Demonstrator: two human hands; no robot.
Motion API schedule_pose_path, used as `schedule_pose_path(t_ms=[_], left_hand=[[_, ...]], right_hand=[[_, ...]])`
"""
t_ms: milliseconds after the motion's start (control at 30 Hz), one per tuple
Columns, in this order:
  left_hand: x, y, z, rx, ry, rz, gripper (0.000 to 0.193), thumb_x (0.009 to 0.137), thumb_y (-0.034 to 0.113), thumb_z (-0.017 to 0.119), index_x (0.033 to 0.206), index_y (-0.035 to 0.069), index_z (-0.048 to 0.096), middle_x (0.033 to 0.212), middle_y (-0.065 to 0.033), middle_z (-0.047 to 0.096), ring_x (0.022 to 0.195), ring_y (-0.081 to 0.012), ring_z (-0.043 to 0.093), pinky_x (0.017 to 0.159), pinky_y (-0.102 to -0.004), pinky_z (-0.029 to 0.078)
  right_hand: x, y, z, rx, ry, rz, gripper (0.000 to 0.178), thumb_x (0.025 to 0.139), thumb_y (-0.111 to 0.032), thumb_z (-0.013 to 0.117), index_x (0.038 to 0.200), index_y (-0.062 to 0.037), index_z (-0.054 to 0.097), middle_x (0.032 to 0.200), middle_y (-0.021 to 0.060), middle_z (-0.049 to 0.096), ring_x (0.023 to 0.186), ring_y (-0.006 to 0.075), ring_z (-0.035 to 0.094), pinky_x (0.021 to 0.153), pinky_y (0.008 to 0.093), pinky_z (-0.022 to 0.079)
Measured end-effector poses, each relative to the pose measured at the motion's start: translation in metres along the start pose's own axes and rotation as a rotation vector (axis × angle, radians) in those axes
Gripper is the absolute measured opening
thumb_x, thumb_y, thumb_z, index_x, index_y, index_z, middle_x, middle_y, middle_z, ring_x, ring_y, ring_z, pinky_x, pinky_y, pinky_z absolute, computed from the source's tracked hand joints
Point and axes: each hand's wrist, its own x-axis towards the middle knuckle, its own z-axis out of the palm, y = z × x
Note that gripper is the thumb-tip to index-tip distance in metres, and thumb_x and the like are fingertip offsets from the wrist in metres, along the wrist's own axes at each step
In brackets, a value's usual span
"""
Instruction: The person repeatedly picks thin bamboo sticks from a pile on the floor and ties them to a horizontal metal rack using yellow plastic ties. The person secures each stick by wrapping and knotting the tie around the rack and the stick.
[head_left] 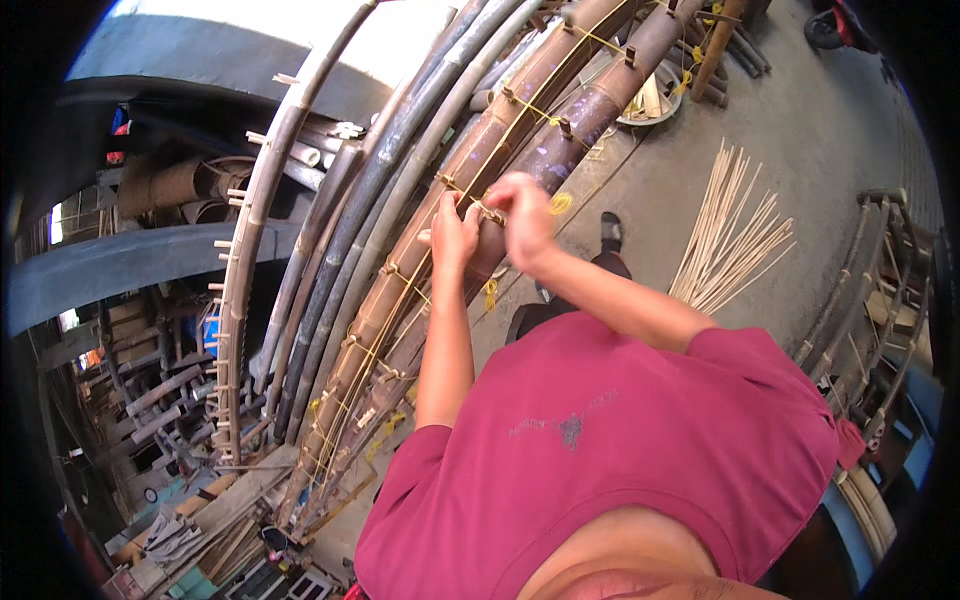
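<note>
- Concrete floor (830, 130), right of the fingers and beyond;
- Brown bamboo poles (480, 145), directly beneath the fingers, running diagonally past them both ways; short pegs and yellow lashing stand along them;
- Dark grey poles (395, 140), left of the fingers, alongside the brown ones;
- Curved pole with pale pegs (262, 190), farther left of the fingers;
- Fanned bundle of thin sticks (735, 235), well right of the fingers;
- Basin (650, 122), ahead and right of the fingers;
- Right hand (525, 225), fingers curled and blurred; whether they grip anything, I cannot tell;
- Left hand (458, 235), fingers bent against the poles; their grip cannot be told;
- Yellow cord coil (561, 204), just right of the right fingers.
</note>
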Motion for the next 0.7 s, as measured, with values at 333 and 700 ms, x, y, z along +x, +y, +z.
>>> schedule_pose_path(t_ms=[333, 700], left_hand=[[0.009, -0.015, 0.016, -0.278, 0.183, 0.028, 0.036, 0.100, 0.036, 0.043, 0.114, 0.014, 0.069, 0.099, -0.0189, 0.070, 0.098, -0.0389, 0.064, 0.092, -0.0500, 0.030], [0.031, -0.012, 0.005, -0.719, 0.193, 0.058, 0.024, 0.100, 0.019, 0.051, 0.098, 0.001, 0.068, 0.084, -0.0097, 0.070, 0.081, -0.0173, 0.066, 0.079, -0.0357, 0.049]], right_hand=[[0.126, -0.005, 0.094, -1.336, -1.269, 0.081, 0.047, 0.096, -0.047, 0.050, 0.091, -0.0076, 0.073, 0.086, 0.0137, 0.072, 0.086, 0.0276, 0.069, 0.081, 0.0387, 0.051], [0.001, -0.040, -0.043, -1.018, -1.343, 0.146, 0.044, 0.093, -0.034, 0.053, 0.066, 0.0004, 0.063, 0.066, 0.0233, 0.060, 0.065, 0.0434, 0.060, 0.063, 0.0507, 0.047]])
